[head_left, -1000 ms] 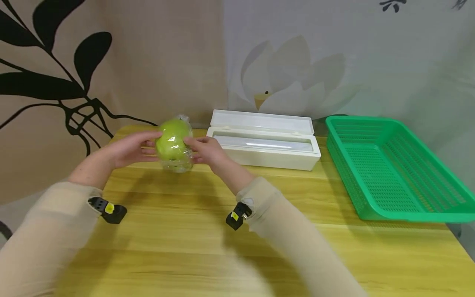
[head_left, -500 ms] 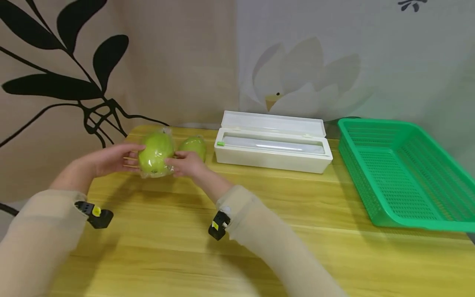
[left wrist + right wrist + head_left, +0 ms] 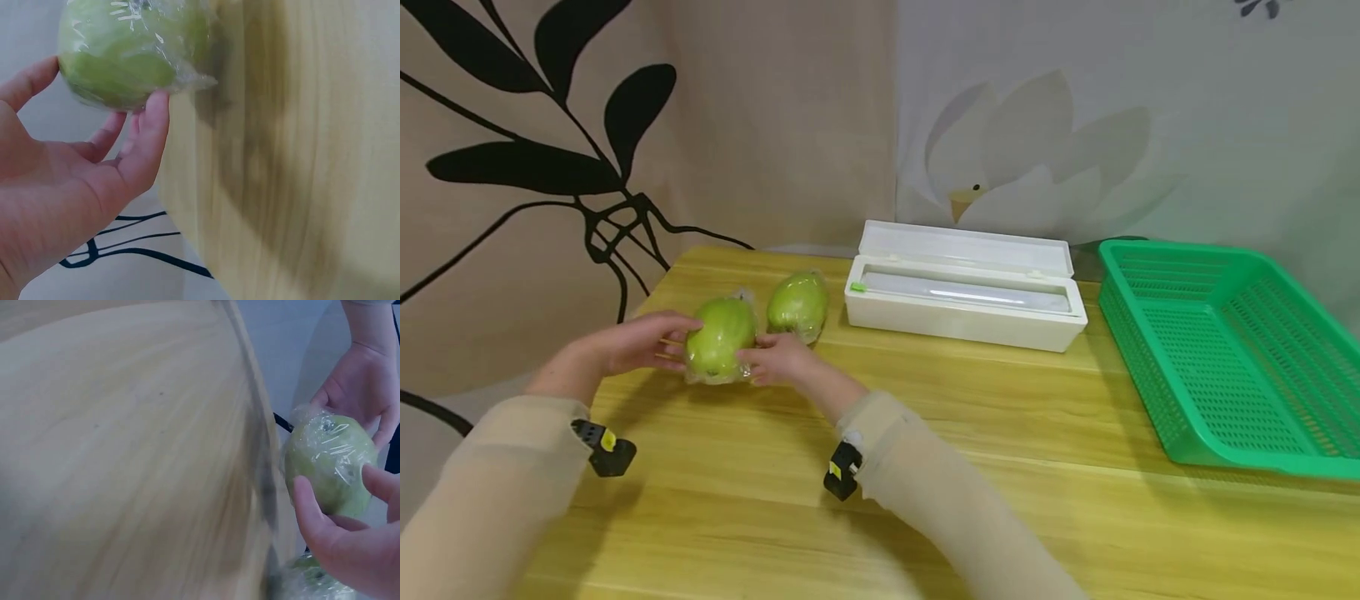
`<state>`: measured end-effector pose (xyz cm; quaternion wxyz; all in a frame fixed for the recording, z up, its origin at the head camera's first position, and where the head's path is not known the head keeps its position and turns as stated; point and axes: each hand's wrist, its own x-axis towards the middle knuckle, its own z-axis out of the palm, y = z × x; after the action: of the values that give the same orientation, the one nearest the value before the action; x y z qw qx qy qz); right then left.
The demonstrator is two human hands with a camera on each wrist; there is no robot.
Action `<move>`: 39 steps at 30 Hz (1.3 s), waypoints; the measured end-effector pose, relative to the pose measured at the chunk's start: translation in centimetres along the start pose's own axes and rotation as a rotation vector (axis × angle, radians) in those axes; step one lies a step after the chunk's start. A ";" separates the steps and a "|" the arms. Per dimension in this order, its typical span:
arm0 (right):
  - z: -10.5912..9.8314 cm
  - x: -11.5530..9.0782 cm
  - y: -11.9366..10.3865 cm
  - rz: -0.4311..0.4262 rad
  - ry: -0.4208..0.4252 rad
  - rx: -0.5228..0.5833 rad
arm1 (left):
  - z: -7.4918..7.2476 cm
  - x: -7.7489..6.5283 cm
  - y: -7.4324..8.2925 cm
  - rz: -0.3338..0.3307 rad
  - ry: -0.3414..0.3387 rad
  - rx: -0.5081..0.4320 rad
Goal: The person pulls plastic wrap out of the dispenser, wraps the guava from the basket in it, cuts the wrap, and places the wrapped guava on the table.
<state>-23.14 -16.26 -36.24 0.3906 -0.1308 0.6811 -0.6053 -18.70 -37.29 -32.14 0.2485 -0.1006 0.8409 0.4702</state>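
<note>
A rounded green fruit (image 3: 721, 337) in clear cling film sits between both hands at the table's left side. My left hand (image 3: 643, 342) holds its left side; the left wrist view shows the thumb and fingertips of the left hand (image 3: 94, 169) against the film. On the opposite side my right hand (image 3: 782, 360) grips the fruit, its thumb and fingers spread around it in the right wrist view, where the wrapped fruit (image 3: 334, 465) shows its crinkled film. A second wrapped green fruit (image 3: 797, 307) rests on the table just behind the right hand.
To the right of the fruits, a white cling film box (image 3: 966, 321) stands with its lid up, a film roll inside and a green slider at its left end. A green perforated basket (image 3: 1157, 400) is farther right. The wooden table (image 3: 760, 508) meets a patterned wall behind.
Both hands have carried the held fruit left and down towards the table, nearer the person. The second fruit, earlier hidden behind it, has come into view. The head view has shifted slightly left.
</note>
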 end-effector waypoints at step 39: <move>-11.5 -5.2 2.5 0.024 0.022 -0.017 | 4.6 1.5 6.3 0.126 0.213 0.040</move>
<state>-26.89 -3.97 -37.08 0.3891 -0.1192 0.6921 -0.5962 -21.05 -29.91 -30.26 0.1298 -0.0921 0.8763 0.4546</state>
